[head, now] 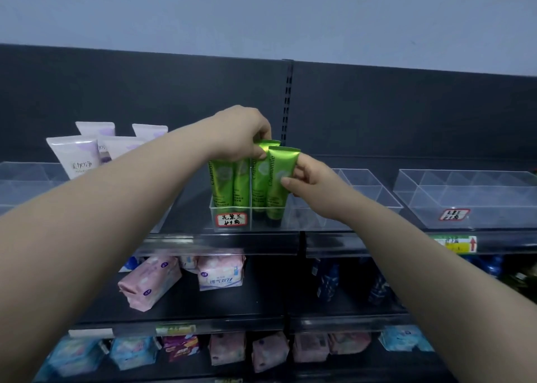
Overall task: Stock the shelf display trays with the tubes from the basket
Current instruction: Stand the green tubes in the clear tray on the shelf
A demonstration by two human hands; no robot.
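Several green tubes (242, 183) stand upright, caps down, in a clear display tray (229, 228) with a red-edged handwritten label on the top shelf. My right hand (312, 185) pinches the front right green tube (277, 190) at its side. My left hand (241, 135) comes from above and grips the tops of the tubes behind it. The basket is out of view.
White and lilac tubes (77, 156) stand in a clear tray at the left. Clear trays (470, 199) sit to the right on the same shelf, one with a label. Below, shelves hold pink packs (151, 281), blue bottles and other packets.
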